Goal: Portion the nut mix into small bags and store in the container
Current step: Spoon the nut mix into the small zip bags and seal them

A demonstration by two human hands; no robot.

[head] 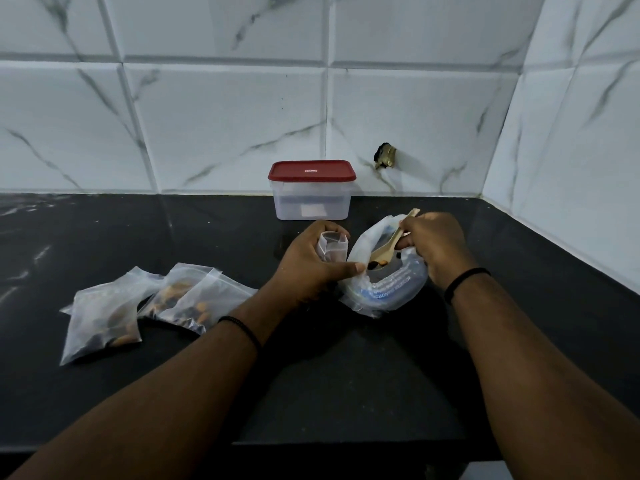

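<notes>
My left hand (313, 263) is curled round a small clear zip bag (332, 247), holding it upright with its mouth open and facing up, just beside the big bag of nut mix (382, 271), my thumb reaching across to its rim. My right hand (434, 245) pinches the handle of a wooden spoon (384, 249) whose bowl sits low inside that big bag, carrying a few nuts and dark pieces. The step in hand, as I judge it, is lifting this spoonful across into the little bag. To do it well I want to keep the spoon level as it clears the crumpled plastic edge, bring its tip right over the open mouth – not beside it – and tip slowly so the pieces slide in rather than bounce onto the black countertop (346, 375). My left fingers should hold the mouth round and wide without squeezing it flat; a limp bag like this folds shut easily. To my left lie three filled small bags (156, 303), partly overlapping, nuts showing through the plastic, so the portioning looks well along. The clear container (311, 199) stands against the tiled wall (225, 116) behind my hands, its red lid (311, 170) on; the filled bags are not yet in it – the lid will have to come off first
</notes>
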